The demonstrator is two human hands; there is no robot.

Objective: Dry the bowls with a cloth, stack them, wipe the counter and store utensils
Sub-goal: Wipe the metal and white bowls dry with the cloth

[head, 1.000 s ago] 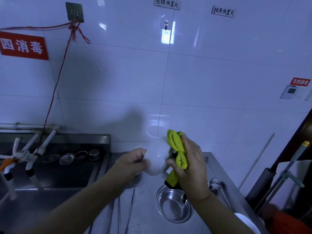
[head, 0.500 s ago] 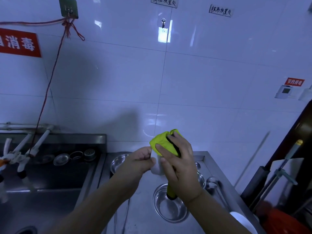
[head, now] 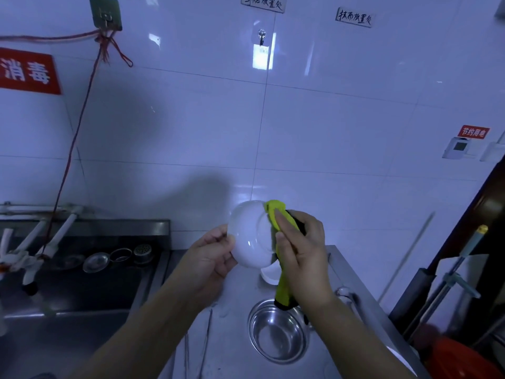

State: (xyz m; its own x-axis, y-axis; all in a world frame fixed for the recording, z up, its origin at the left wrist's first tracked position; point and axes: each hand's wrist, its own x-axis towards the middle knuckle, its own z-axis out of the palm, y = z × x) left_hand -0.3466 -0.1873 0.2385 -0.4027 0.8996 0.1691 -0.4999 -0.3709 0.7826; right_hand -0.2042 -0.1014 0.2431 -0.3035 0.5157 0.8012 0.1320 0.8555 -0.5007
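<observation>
White bowl [head: 250, 236] sits up in the air between the two hands, above the steel counter [head: 232, 324], tipped on its side so that its outer wall and foot ring face the camera. Nearest the camera, both forearms reach up from the bottom edge. Between them on the counter stands a steel bowl [head: 278, 332], upright, with a pair of thin metal chopsticks [head: 206, 340] lying to its left. The left hand [head: 210, 258] is closed on the white bowl's left rim, thumb on the outside and fingers curled behind it. The right hand [head: 300, 255] is closed around a yellow-green cloth [head: 281, 269] and presses it flat against the bowl's right side; the cloth's top pokes above the fingers and its dark-edged tail hangs down just over the steel bowl. Directly below the held bowl, part of another white dish [head: 269, 276] rests on the counter, mostly hidden by the cloth. To the left lies a dark sink [head: 82, 291], with round metal strainers [head: 95, 262] along its back ledge and white pipes [head: 58, 231] slanting over it. Behind everything rises a white tiled wall [head: 328, 132], carrying a red sign [head: 27, 72], a hook with red cord [head: 105, 15] and two handwritten labels.
</observation>
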